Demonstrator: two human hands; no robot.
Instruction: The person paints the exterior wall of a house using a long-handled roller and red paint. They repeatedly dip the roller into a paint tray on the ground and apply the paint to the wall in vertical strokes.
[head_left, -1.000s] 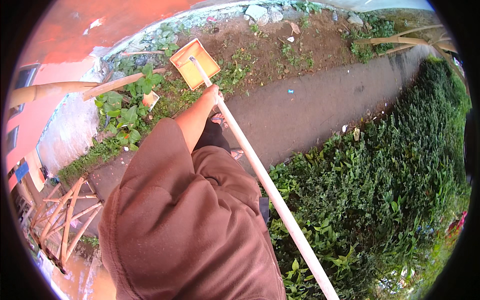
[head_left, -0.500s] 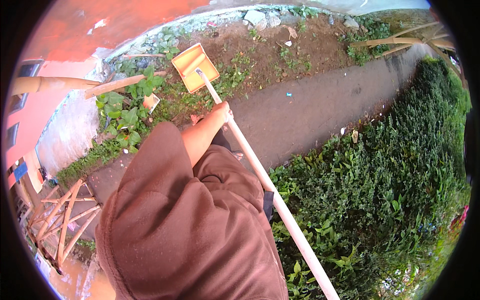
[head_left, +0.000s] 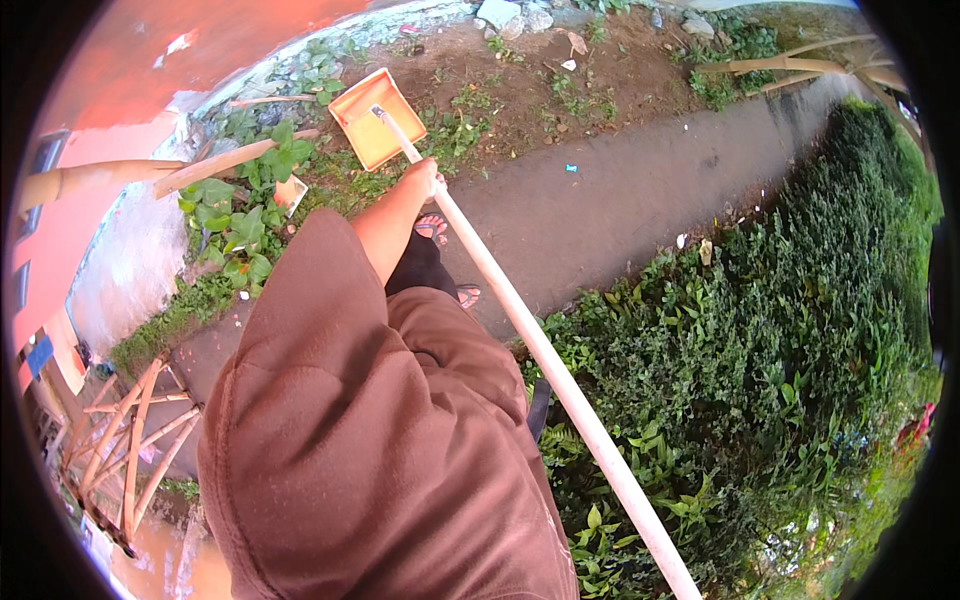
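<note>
Closest to me, my brown sleeve (head_left: 310, 300) fills the lower view, and out of it reaches my left arm. At the end of it my left hand (head_left: 424, 180) is closed round the pale pole (head_left: 548, 368), fingers wrapped, though I can't pick out each one. My right hand is out of sight, so I can't tell what its fingers are doing.

The pole slants one way: from lower right, past my side and over the hedge (head_left: 740, 400), up left through my grip. My sandalled feet (head_left: 431, 228) stand just under it, by the path (head_left: 610, 215).

Now on past the knuckles: the orange pan (head_left: 366, 136) sits ahead and slightly left of my fingers, on the pole's far end, near but not touching them. Its hollow faces me, over the weeds (head_left: 460, 132); whether it rests on the ground, I can't tell. Beyond it all, the red wall (head_left: 230, 40).
</note>
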